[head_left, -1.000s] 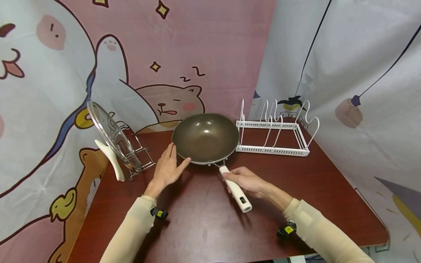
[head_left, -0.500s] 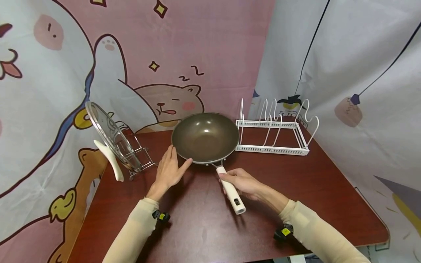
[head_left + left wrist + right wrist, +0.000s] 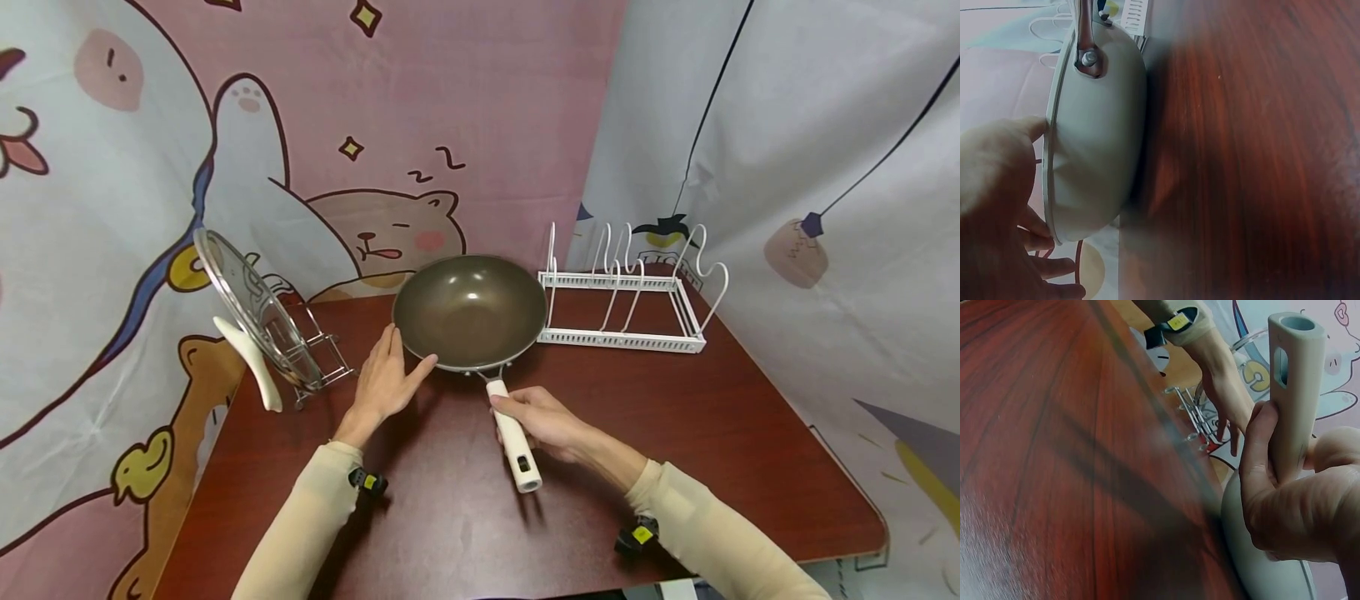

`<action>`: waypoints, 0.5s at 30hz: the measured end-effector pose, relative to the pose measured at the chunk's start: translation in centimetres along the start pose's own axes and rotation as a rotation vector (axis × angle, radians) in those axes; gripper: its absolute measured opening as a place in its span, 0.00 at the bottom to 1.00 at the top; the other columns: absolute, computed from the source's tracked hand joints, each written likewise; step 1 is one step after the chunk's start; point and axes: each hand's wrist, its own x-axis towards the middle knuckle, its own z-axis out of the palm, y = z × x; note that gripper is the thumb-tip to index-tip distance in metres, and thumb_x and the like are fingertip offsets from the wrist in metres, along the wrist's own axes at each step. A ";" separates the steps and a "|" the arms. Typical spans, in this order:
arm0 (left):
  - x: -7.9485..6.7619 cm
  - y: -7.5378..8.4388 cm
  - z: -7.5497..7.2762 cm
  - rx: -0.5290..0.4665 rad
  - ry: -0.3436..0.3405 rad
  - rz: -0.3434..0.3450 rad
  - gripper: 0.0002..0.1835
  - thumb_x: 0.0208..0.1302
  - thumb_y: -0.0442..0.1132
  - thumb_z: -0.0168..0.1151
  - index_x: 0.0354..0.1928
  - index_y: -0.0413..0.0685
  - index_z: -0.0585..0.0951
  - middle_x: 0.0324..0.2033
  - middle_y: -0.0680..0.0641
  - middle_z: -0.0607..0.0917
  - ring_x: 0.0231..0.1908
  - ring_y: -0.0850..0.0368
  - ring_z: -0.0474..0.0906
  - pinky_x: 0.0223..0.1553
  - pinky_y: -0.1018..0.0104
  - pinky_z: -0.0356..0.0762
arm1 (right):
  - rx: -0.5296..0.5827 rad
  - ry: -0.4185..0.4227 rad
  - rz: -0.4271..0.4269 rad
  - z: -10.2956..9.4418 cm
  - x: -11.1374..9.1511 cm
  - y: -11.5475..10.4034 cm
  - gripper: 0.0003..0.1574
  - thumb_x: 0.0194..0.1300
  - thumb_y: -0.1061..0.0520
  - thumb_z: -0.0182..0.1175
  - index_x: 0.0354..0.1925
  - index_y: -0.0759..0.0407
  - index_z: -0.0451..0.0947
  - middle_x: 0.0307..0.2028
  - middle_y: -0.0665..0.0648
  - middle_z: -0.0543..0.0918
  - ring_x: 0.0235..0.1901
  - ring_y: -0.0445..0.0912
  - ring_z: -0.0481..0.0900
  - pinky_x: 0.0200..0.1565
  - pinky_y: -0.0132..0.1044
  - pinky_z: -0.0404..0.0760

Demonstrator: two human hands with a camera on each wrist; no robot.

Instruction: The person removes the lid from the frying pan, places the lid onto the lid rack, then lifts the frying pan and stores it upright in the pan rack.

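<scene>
A deep round frying pan [image 3: 471, 312] with a brown inside sits on the table, its off-white handle [image 3: 516, 446] towards me. My right hand [image 3: 540, 423] grips that handle near the pan end, thumb on top; the right wrist view shows the fingers wrapped round the handle [image 3: 1297, 394]. My left hand [image 3: 384, 383] lies against the near left edge of the pan with fingers fairly straight and thumb spread. In the left wrist view its thumb and fingertips touch the rim beside the pale outer wall [image 3: 1097, 137] of the pan.
At the left a glass lid [image 3: 258, 308] with a white handle [image 3: 251, 362] leans in a small wire stand [image 3: 326, 367]. A white rack [image 3: 622, 340] with upright loops stands right of the pan, close to its rim. A printed cloth [image 3: 517, 125] hangs behind the table.
The handle end has swung left and slightly towards me, and my right hand has moved left with it. The pan bowl stays nearly in place, with my left hand still at its edge.
</scene>
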 end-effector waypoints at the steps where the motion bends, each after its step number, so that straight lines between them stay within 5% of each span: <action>1: 0.1 -0.1 0.0 -0.001 0.000 0.004 0.58 0.69 0.78 0.45 0.81 0.35 0.50 0.82 0.36 0.51 0.80 0.36 0.55 0.76 0.37 0.62 | 0.004 0.005 -0.002 0.2 0.0 0.1 0.25 0.76 0.42 0.59 0.49 0.64 0.77 0.30 0.55 0.83 0.28 0.43 0.83 0.28 0.36 0.84; 15: 1.1 -0.9 -0.4 -0.026 -0.028 0.042 0.59 0.68 0.78 0.48 0.81 0.37 0.50 0.82 0.38 0.51 0.81 0.39 0.54 0.78 0.39 0.61 | 0.028 0.041 -0.013 1.7 0.4 0.5 0.30 0.75 0.40 0.59 0.52 0.67 0.74 0.30 0.53 0.82 0.29 0.42 0.82 0.31 0.35 0.84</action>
